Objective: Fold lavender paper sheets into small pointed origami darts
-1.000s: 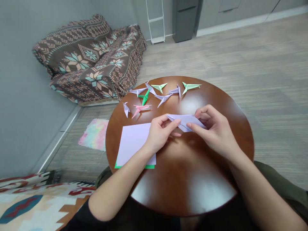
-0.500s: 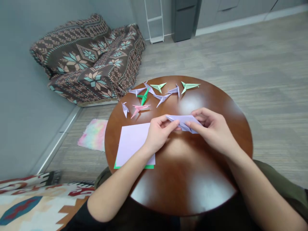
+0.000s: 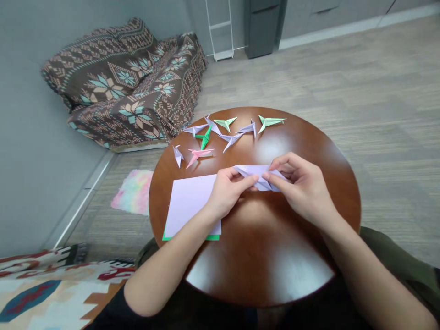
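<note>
A partly folded sheet of lilac origami paper (image 3: 252, 171) is held between my two hands above the round table. My left hand (image 3: 229, 189) pinches its left side, thumb on top and the other fingers behind. At the right side, my right hand (image 3: 300, 183) grips the paper with thumb in front and index finger at the upper edge. Some of its folds are hidden by my fingers. Beside my left forearm lies a stack of square paper (image 3: 190, 197), lilac on top with a green sheet (image 3: 213, 237) showing at the edge.
Along the far side of the brown round table (image 3: 261, 256) lie several folded paper figures, including a pink one (image 3: 198, 155), a dark green one (image 3: 205, 137) and a pale green one (image 3: 270, 122). A covered sofa (image 3: 137, 91) stands behind, left of a dark cabinet (image 3: 263, 30).
My right index finger and thumb have shifted slightly left along the lilac paper. The left hand keeps its hold, its thumb a little further right.
</note>
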Action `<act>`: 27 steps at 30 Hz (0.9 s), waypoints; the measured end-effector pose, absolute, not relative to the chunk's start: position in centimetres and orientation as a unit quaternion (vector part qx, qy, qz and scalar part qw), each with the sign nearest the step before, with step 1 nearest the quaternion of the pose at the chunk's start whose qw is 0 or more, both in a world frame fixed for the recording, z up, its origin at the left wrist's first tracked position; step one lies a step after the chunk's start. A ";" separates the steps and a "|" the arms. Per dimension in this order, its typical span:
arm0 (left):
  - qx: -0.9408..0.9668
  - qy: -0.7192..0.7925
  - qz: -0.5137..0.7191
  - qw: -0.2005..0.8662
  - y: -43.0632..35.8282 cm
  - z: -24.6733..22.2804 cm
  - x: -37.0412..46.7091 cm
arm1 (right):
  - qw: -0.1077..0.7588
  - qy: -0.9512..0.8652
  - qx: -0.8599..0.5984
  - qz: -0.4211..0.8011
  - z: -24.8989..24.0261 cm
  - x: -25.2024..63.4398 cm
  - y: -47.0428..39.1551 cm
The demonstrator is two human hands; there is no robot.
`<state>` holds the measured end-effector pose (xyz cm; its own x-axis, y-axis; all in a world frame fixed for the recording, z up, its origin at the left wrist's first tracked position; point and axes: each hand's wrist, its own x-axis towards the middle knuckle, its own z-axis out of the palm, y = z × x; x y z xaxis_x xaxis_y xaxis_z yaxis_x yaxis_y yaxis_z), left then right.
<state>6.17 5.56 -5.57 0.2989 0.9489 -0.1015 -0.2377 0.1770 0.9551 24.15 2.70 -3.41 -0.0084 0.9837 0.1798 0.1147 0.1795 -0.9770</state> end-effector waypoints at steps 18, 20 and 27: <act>0.604 0.395 0.461 0.516 5.3 -4.2 5.7 | 0.468 -0.630 -0.539 0.306 -3.3 25.7 3.1; 0.616 0.398 0.455 0.505 5.4 -4.2 5.6 | 0.471 -0.626 -0.541 0.306 -3.3 25.8 3.2; 0.548 0.408 0.475 0.554 5.7 -4.2 5.8 | 0.461 -0.622 -0.549 0.315 -3.0 26.1 3.1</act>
<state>5.78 5.73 -4.25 0.2155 0.9740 0.0693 -0.0793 -0.0533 0.9954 26.10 3.12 -2.99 0.0283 0.9734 0.2275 0.3914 0.1986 -0.8985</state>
